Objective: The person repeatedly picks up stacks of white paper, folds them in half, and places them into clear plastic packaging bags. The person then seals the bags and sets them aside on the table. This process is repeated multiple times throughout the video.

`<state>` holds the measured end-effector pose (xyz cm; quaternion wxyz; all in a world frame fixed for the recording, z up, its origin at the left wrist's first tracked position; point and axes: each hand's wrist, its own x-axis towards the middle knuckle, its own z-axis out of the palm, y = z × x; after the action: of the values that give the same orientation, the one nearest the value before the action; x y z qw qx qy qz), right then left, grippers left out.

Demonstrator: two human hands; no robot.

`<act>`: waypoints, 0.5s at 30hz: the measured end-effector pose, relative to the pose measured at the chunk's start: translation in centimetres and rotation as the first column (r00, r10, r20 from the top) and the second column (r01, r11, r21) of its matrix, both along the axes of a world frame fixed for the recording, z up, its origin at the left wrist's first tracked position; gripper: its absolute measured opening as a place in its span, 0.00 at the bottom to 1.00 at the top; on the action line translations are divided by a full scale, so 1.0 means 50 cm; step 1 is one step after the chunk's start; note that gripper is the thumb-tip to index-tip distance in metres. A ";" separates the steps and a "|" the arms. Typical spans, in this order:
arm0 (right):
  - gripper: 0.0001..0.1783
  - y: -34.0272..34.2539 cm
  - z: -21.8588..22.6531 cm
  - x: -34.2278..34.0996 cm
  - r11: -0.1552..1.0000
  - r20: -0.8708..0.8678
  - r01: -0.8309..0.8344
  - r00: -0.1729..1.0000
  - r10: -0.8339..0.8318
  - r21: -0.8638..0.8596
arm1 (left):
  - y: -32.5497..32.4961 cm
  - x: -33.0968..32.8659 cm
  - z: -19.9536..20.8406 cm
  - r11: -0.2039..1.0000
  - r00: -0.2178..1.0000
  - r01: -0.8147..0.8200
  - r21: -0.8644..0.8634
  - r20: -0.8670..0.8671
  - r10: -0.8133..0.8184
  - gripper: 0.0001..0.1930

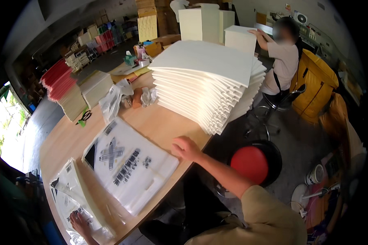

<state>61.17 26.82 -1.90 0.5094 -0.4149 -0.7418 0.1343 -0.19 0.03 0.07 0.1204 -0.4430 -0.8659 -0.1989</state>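
Head camera: left hand (81,226), forearm cut off, rests spread on one printed plastic-bag pile (71,192); right hand (186,148) curls, fingertips hidden, grip I can't tell, beside one wider bag stack (131,159)

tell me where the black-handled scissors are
In the head view, the black-handled scissors lie on the left of the light wooden table, between the red-and-cream stack of sheets and the crumpled translucent plastic.

Bags (129,165) on table (167,127); packets (71,190) left, sheet stack (204,61) behind right, scissors (85,117) behind left.
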 end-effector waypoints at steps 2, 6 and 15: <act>0.11 -0.043 0.057 0.018 0.999 -0.118 -0.034 0.992 0.036 0.024 | -0.014 -0.006 -0.002 1.000 1.000 -0.001 0.006 -0.031 0.001 0.24; 0.06 -0.163 0.244 0.117 0.998 -0.346 -0.047 0.938 0.029 -0.044 | -0.053 -0.020 -0.009 1.000 0.999 -0.028 -0.006 -0.028 0.028 0.24; 0.22 -0.079 0.418 0.460 0.879 -0.688 -0.013 0.628 -0.364 -0.477 | -0.017 -0.006 -0.011 0.999 0.998 0.009 0.039 -0.067 -0.007 0.23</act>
<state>84.18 22.85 19.01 0.6765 -0.4953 -0.3624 0.4071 -0.50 -0.80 -0.49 0.1569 -0.4503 -0.8556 -0.2014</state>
